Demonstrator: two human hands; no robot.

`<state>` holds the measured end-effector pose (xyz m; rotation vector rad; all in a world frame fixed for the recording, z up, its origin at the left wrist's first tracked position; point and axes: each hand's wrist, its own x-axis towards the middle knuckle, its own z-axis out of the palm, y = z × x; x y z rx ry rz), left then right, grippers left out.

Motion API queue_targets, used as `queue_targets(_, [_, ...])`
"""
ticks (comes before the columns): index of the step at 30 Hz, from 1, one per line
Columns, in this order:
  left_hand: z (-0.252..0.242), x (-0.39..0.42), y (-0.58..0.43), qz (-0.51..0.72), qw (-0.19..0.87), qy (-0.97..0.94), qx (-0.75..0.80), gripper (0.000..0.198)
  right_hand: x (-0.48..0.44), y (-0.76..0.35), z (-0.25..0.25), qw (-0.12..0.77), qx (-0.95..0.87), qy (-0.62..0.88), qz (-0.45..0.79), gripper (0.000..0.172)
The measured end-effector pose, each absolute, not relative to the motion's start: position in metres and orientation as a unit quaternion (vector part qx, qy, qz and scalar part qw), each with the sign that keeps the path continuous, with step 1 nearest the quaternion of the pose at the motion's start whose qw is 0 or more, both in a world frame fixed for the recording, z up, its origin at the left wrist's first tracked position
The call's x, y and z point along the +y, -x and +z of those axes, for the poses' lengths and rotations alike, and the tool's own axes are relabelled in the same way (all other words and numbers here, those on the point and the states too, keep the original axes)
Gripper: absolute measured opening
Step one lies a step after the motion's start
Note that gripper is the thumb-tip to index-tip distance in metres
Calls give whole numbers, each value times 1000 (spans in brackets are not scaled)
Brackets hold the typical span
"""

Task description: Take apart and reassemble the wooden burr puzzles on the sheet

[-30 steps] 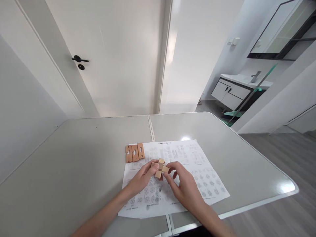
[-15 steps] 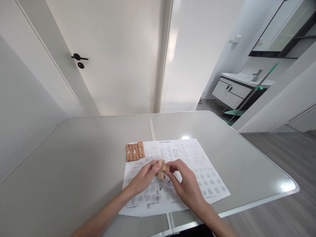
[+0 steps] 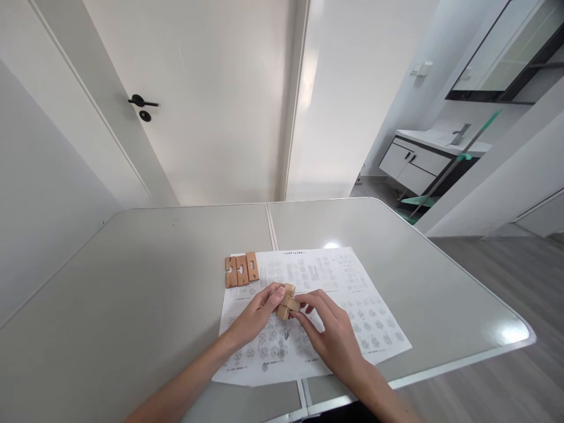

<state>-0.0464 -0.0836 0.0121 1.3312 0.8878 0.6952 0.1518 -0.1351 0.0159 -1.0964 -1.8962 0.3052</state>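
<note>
A small light-wood interlocking puzzle (image 3: 288, 302), its blocks crossing one another, is held over a printed sheet. My left hand (image 3: 258, 312) is closed on its left side, thumb on top. From the right, the fingertips of my right hand (image 3: 328, 323) pinch the block that sticks out on that side. Fingers hide part of the puzzle. Beyond my left hand, three flat reddish-brown wooden pieces (image 3: 241, 270) with cut-outs lie side by side on the sheet's upper left corner.
The white paper sheet (image 3: 374, 317), printed with small diagrams, lies on a grey table (image 3: 132, 282) with a metal edge and a centre seam. Behind the table stands a white door (image 3: 220, 106). A sink cabinet (image 3: 416, 161) and a green-handled broom stand in the room at the right.
The puzzle has tilted and turned slightly between my hands. My right fingertips have shifted a little to the left with its right block. The flat pieces and the sheet stay in place.
</note>
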Motion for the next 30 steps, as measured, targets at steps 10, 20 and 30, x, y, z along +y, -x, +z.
queue_targets(10, [18,-85,46,295,706,-536,356,53,-133,-149,16,452,-730,475,191,48])
queue_targets(20, [19,-78,48,347,757,-455,316,60,-133,-148,30,459,-703,493,226,51])
queue_targets(30, [11,-70,55,401,679,-470,396,64,-125,-185,-12,357,-709,576,196,51])
